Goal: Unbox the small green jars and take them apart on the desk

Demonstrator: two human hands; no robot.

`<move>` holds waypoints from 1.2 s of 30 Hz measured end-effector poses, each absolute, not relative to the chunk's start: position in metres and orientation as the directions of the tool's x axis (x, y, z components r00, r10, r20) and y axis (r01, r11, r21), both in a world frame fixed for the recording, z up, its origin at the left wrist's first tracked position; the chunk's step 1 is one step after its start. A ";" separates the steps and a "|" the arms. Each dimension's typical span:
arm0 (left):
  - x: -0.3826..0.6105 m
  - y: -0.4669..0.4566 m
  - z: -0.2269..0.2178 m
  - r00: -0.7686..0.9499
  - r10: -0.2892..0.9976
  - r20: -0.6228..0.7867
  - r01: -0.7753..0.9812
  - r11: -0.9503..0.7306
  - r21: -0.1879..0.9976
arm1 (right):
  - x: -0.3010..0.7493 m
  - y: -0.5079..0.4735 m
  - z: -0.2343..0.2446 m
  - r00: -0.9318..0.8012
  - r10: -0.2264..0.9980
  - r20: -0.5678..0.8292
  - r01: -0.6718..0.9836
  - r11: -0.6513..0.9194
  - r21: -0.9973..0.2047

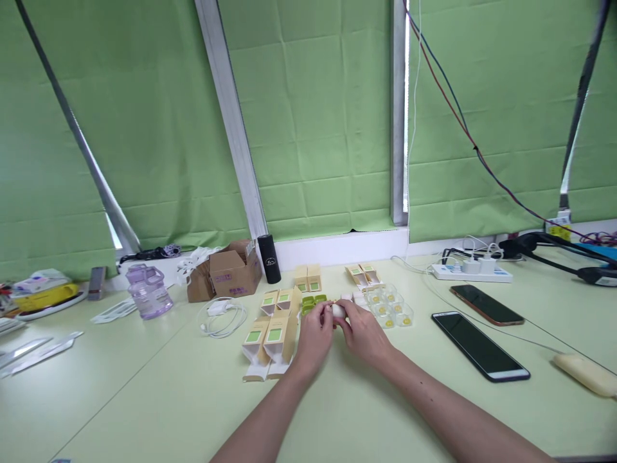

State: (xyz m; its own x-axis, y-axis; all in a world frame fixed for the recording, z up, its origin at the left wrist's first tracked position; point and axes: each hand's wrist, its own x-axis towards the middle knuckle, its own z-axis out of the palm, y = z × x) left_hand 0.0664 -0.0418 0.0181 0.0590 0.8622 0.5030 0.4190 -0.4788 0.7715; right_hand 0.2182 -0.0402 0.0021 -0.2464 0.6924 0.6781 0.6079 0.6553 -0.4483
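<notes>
Above the table, my left hand (317, 329) and my right hand (361, 329) meet, fingertips closed around a small white rounded object (338, 311). Its exact kind is partly hidden by the fingers. Just behind my left hand sits a green tray with cup-like hollows (313, 301). To the right of my right hand are clear plastic cups with yellow centres (388, 305), and several small white pieces (358, 298) lie beside them. Open cream cartons with green labels (274, 334) stand left of my left hand.
More cartons (307, 278) stand behind, near a black cylinder (268, 258) and a cardboard box (234, 270). A purple jug (148, 292) and coiled white cable (222, 316) are left. Two phones (481, 346), a power strip (472, 272) and a cream power bank-like object (585, 373) lie right.
</notes>
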 end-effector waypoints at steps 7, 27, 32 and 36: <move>0.058 -0.045 0.019 0.130 0.830 0.542 0.395 -0.545 0.740 | 0.226 -0.034 -0.001 -0.157 0.758 0.633 0.295 0.648 -0.702; 0.067 -0.038 0.018 0.018 0.888 0.460 0.379 -0.432 0.819 | 0.221 -0.024 -0.006 -0.018 0.848 0.530 0.070 0.530 -0.845; 0.068 -0.039 0.020 0.018 0.888 0.460 0.404 -0.427 0.809 | 0.220 -0.023 -0.008 -0.014 0.855 0.518 0.041 0.518 -0.854; 0.070 -0.040 0.020 0.010 0.894 0.448 0.423 -0.409 0.808 | 0.219 -0.024 -0.007 -0.017 0.856 0.517 0.006 0.517 -0.856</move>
